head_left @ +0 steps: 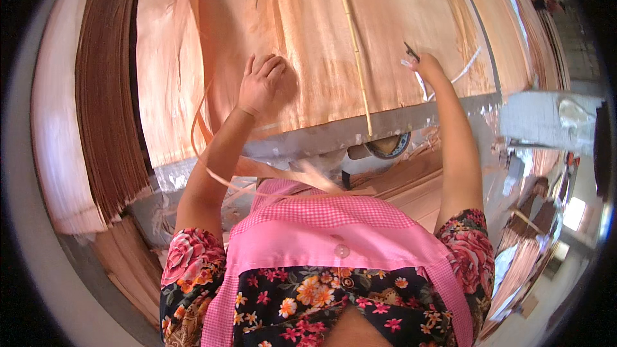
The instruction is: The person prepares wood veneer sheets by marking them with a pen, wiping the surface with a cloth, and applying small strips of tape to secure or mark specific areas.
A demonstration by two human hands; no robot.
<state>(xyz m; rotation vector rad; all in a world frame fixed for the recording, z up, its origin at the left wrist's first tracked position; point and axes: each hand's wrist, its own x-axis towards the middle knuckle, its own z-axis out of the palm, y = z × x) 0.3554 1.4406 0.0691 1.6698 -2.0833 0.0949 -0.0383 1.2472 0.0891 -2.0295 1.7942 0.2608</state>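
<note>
A broad sheet of pale orange-brown wood veneer (315,58) lies before me with a ridge running down its left part. My left hand (260,83) rests on it, fingers apart and slightly bent, holding nothing I can see. Towards the sheet's right side, my right hand (426,67) is closed on a small dark tool (411,51), whose exact kind I cannot make out. White tape (467,66) trails by that hand. Between the hands, a thin jointed bamboo stick (355,45) lies lengthwise on the veneer. A narrow veneer strip (195,132) curls beside my left forearm.
Thick stacked veneer (106,103) stands at the left. The grey table edge (289,143) runs below the sheet. Veneer offcuts (405,177) and a round dark-rimmed object (389,146) lie beneath it. A pale grey block (546,119) juts out at the right.
</note>
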